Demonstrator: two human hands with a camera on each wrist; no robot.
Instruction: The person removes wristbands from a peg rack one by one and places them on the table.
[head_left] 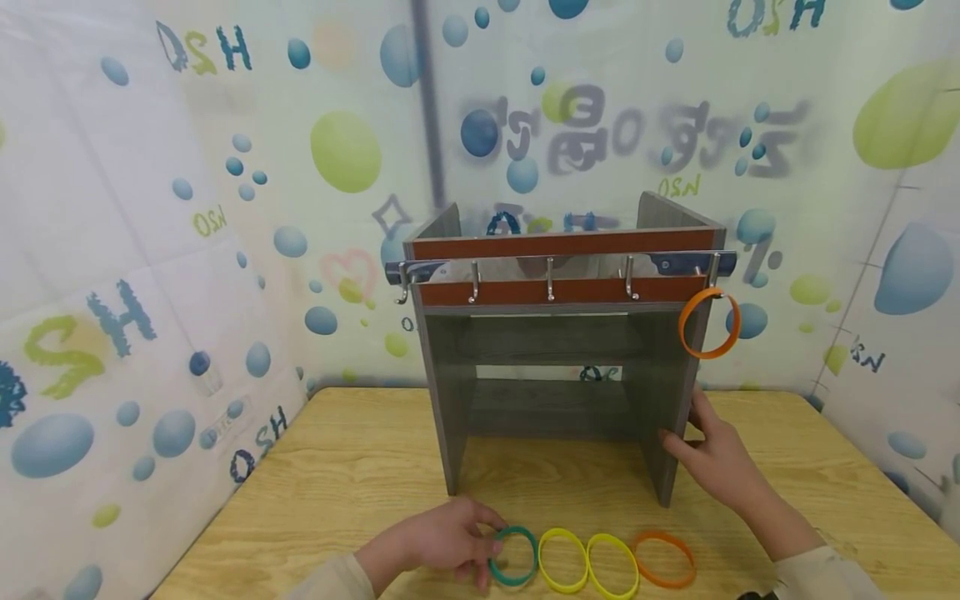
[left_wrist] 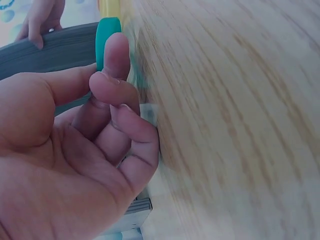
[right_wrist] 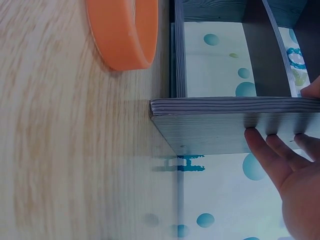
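Note:
On the table, my left hand [head_left: 448,537] pinches the left edge of a teal wristband [head_left: 514,556] between thumb and fingertip. The left wrist view shows the teal band [left_wrist: 107,40] standing just past the fingers. My right hand [head_left: 716,458] holds the right side panel of a grey wooden shelf [head_left: 667,392], thumb on the front edge and fingers along the outer face [right_wrist: 215,131]. Two yellow wristbands [head_left: 564,589] and an orange wristband [head_left: 666,582] lie in a row to the right of the teal one. Another orange wristband [head_left: 686,342] hangs from the rightmost hook.
A metal rail with several hooks [head_left: 551,279] runs across the shelf's upper front, over reddish-brown boards [head_left: 480,248]. The shelf stands on a wood-grain table [head_left: 345,450]. Behind and beside it hang white curtains [head_left: 225,325] printed with bubbles and letters.

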